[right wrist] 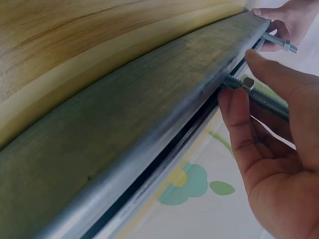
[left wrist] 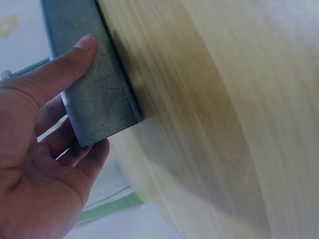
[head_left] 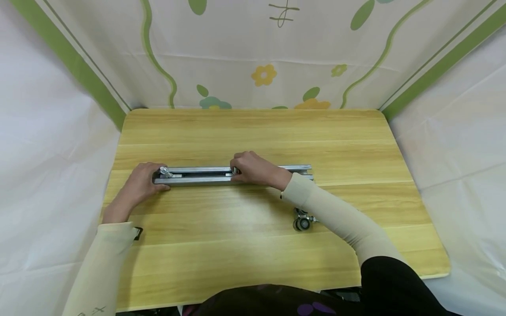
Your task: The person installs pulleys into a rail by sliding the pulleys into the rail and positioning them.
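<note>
A long grey steel channel rail (head_left: 197, 180) lies across the table with its slot facing up. My left hand (head_left: 139, 184) grips its left end; in the left wrist view the thumb (left wrist: 75, 62) presses one side wall and the fingers curl behind. Around the rail's middle, my right hand (head_left: 258, 169) pinches a threaded bolt (right wrist: 269, 103) that carries a nut (right wrist: 248, 84) and stands out of the slot. Another threaded bolt (right wrist: 280, 42) with a nut rises from the slot beside my left hand. The bolts' lower ends are hidden inside the rail.
On the wooden table (head_left: 197, 250), a small wheeled trolley (head_left: 302, 223) sits below the right forearm, partly covered by the sleeve. A white curtain (head_left: 237, 39) with flowers hangs behind the far table edge, and white sheets flank both sides.
</note>
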The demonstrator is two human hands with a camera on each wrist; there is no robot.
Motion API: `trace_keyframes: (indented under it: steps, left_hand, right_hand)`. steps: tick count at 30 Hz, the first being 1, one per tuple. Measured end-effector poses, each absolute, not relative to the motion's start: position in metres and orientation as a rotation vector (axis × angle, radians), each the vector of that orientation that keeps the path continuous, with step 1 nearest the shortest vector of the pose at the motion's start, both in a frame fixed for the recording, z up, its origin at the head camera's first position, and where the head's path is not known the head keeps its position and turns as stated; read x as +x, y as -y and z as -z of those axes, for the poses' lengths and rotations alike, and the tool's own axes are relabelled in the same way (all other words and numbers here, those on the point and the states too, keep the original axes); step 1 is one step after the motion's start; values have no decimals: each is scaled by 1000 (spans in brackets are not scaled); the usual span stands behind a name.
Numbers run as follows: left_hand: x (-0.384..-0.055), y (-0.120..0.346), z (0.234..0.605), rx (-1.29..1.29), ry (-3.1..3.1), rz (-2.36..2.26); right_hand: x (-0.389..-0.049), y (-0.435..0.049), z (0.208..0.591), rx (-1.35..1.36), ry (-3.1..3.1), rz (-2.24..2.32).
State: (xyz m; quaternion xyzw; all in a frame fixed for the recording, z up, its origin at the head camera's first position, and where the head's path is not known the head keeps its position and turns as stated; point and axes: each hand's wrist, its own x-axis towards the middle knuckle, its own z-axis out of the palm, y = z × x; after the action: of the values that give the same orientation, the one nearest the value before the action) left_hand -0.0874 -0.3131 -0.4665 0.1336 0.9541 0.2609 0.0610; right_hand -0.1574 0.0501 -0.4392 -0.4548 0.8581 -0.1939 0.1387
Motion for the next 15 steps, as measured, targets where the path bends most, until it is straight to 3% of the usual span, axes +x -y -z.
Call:
trace_keyframes:
  steps: [15]
  left_hand:
    - [-86,313,465,392,-2872,-782]
  right_hand:
    - [-163,-89,425,-1301,-2575,418]
